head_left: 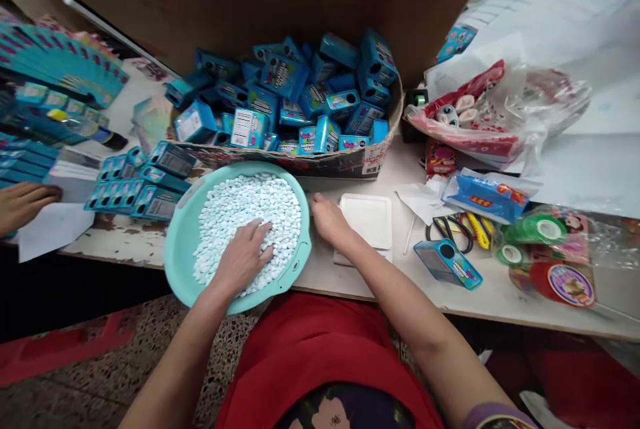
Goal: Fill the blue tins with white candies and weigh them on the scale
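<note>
A round turquoise basin (176, 242) full of small white pieces (250, 199) sits at the table's front edge, jutting a little past it. My left hand (246, 256) rests on the white pieces with its fingers apart. Just right of the basin's rim is my right hand (327, 216), its fingers curled together; whatever they may hold is too small or hidden to make out. Beside that hand a white flat scale (370, 219) lies on the table.
Behind the basin stands an open carton (370, 162) of blue boxes (285, 76). Stacked blue boxes (145, 182) and another person's hand (30, 202) are at left. Scissors (453, 232), a blue box (447, 262), tape rolls (545, 229) and a plastic bag (540, 102) lie right.
</note>
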Motion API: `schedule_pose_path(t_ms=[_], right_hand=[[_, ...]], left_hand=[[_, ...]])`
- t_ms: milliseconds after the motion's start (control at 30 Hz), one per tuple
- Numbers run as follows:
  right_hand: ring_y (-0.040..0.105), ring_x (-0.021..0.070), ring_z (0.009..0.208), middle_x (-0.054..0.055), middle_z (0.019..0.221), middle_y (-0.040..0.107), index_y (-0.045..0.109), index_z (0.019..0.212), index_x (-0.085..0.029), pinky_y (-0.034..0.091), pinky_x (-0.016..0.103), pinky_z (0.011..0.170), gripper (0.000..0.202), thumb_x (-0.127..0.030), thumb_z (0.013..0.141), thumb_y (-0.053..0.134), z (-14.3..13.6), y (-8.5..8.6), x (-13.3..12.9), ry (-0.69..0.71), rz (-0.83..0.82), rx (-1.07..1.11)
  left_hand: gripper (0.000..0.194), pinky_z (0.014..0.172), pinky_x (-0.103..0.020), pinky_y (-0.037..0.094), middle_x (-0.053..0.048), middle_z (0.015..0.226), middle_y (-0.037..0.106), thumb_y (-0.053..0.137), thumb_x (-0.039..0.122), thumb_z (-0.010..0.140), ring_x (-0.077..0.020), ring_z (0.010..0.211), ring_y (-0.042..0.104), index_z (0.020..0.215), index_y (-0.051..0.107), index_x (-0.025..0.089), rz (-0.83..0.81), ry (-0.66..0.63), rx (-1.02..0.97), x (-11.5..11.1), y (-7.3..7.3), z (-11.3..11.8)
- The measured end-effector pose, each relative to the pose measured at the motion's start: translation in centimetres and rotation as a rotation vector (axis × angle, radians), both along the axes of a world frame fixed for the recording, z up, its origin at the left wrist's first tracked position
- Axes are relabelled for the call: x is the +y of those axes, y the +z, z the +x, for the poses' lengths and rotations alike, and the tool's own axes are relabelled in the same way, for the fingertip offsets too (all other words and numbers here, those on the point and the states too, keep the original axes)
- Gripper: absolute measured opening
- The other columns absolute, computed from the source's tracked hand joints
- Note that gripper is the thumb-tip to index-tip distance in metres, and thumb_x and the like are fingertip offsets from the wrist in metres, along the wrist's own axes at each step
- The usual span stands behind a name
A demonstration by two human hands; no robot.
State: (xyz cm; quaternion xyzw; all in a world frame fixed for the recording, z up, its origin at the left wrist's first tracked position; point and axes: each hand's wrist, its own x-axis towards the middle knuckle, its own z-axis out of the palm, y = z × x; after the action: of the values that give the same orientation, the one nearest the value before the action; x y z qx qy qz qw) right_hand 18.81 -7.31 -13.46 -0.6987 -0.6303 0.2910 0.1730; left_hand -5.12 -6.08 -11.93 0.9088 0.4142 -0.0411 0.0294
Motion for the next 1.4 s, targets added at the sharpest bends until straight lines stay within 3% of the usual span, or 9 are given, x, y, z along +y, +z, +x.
schedule_pose_path(t_ms=[233,500,700,800,967,1067,1167,1267,1400], right_hand=[[0.068,0.0233,0.084,0.012,0.094,0.076,0.072,0.098,-0.014,0.045,0.028,0.07,0.025,-0.011,0.088,0.049,-0.8,-2.0,0.1,-0.026,0.014,-0.032],[0.064,0.0177,0.087,0.01,0.105,0.066,0.068,0.109,-0.016,0.05,0.029,0.082,0.022,-0.027,0.098,0.052,0.2,3.7,-1.8,-0.173,0.421,-0.015],[0.064,0.024,0.096,0.007,0.098,0.072,0.073,0.104,-0.021,0.053,0.035,0.084,0.018,-0.022,0.087,0.071,-5.1,4.9,-1.5,0.174,0.567,-0.048],[0.062,0.0251,0.108,0.01,0.115,0.071,0.068,0.121,-0.02,0.052,0.039,0.093,0.033,-0.026,0.089,0.07,-5.0,5.1,-2.8,0.132,0.593,-0.02],[0.065,0.0214,0.101,0.008,0.106,0.072,0.068,0.117,-0.025,0.054,0.04,0.092,0.024,-0.027,0.096,0.059,0.8,5.7,-9.6,-0.152,0.817,-0.058],[0.065,0.0237,0.106,0.009,0.108,0.069,0.066,0.117,-0.025,0.052,0.045,0.096,0.027,-0.025,0.09,0.066,5.0,5.0,-15.8,-0.509,0.986,-0.318],[0.059,0.0302,0.117,0.016,0.119,0.065,0.061,0.125,-0.016,0.047,0.053,0.102,0.054,-0.036,0.078,0.08,8.6,2.9,-21.0,-0.867,1.024,-0.475],[0.057,0.0336,0.122,0.019,0.13,0.058,0.053,0.134,-0.013,0.047,0.055,0.101,0.085,-0.049,0.065,0.085,10.8,-0.1,-23.2,-1.087,0.847,-0.215],[0.066,0.0282,0.095,0.01,0.101,0.068,0.065,0.109,-0.013,0.053,0.05,0.092,0.072,-0.055,0.055,0.086,11.7,-3.2,-22.3,-1.279,0.754,0.169]], left_hand=[[0.045,0.101,-0.046,0.045,-0.016,0.143,0.051,0.044,0.028,0.096,-0.0331,0.126,0.048,0.138,0.051,0.015,-0.041,0.032,0.002,-0.4,0.0,0.4],[0.048,0.088,-0.045,0.05,-0.014,0.14,0.052,0.048,0.029,0.092,-0.0341,0.118,0.051,0.139,0.051,0.022,-0.091,0.13,0.049,-1.0,0.9,1.3],[0.037,0.087,-0.044,0.051,-0.014,0.126,0.058,0.048,0.028,0.092,-0.0313,0.112,0.056,0.127,0.056,0.019,-0.112,0.111,-0.034,-0.9,1.2,1.0],[0.033,0.094,-0.042,0.05,-0.014,0.121,0.061,0.046,0.036,0.096,-0.029,0.108,0.058,0.121,0.056,0.017,-0.064,0.092,-0.143,-0.6,1.2,-0.5],[0.044,0.102,-0.05,0.044,-0.019,0.122,0.062,0.047,0.047,0.096,-0.0353,0.114,0.055,0.122,0.056,0.013,0.108,-0.067,-0.239,1.6,1.1,-1.1],[0.047,0.109,-0.05,0.04,-0.019,0.134,0.057,0.048,0.047,0.095,-0.0348,0.127,0.05,0.128,0.055,0.014,0.038,-0.257,-0.285,2.2,0.6,0.9],[0.047,0.106,-0.051,0.041,-0.02,0.143,0.05,0.047,0.039,0.094,-0.0368,0.131,0.046,0.133,0.054,0.015,-0.01,-0.267,-0.211,1.5,0.6,3.2],[0.046,0.096,-0.054,0.045,-0.019,0.137,0.053,0.047,0.038,0.092,-0.0385,0.123,0.049,0.133,0.056,0.018,-0.01,-0.215,-0.075,1.0,1.2,4.2],[0.038,0.086,-0.05,0.047,-0.017,0.122,0.059,0.043,0.034,0.093,-0.0356,0.112,0.053,0.123,0.061,0.019,-0.044,-0.219,0.038,1.1,2.0,3.5]])
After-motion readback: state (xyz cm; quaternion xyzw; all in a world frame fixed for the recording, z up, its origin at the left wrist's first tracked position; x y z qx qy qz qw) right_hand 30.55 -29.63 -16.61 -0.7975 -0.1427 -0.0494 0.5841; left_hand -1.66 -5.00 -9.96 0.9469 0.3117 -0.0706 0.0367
